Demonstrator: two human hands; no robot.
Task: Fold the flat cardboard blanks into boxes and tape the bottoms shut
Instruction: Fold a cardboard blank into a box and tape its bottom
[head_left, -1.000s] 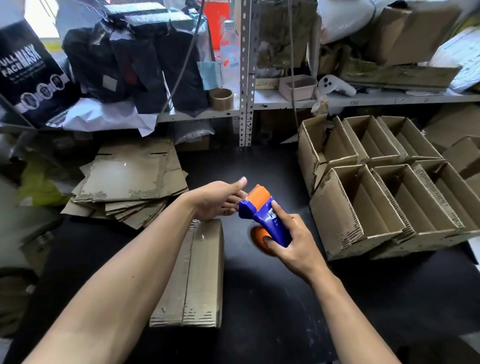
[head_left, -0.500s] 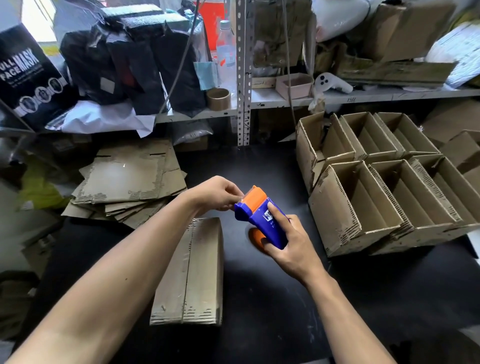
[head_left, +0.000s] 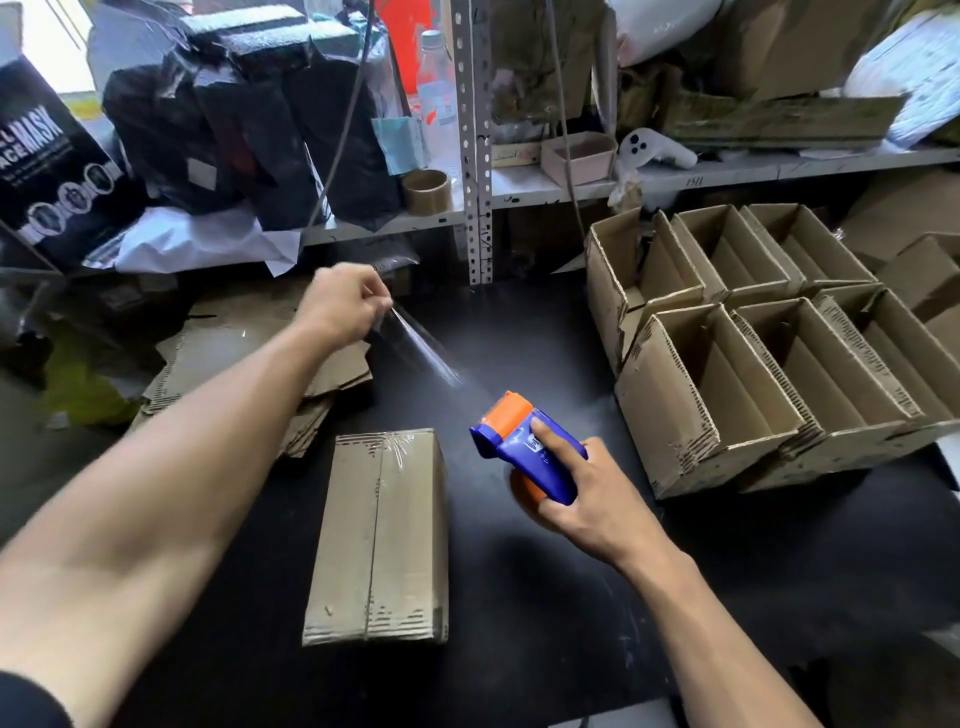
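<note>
tape (head_left: 423, 345): clear, glossy film; you see light streaking along it
dispenser (head_left: 530, 448): smooth plastic, blue body and orange cap, slight sheen
box (head_left: 382, 540): matt brown corrugated cardboard, rough torn edges; your shiny tape wrinkles at its far end
boxes (head_left: 753, 364): same matt cardboard, fluted edges showing
blanks (head_left: 249, 353): flat, dull cardboard
tabletop (head_left: 545, 597): black, smooth, faintly scuffed
upright (head_left: 472, 140): perforated grey metal
bags (head_left: 249, 114): glossy black plastic

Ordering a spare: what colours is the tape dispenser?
Blue body, orange cap, in the head view: dispenser.
</note>
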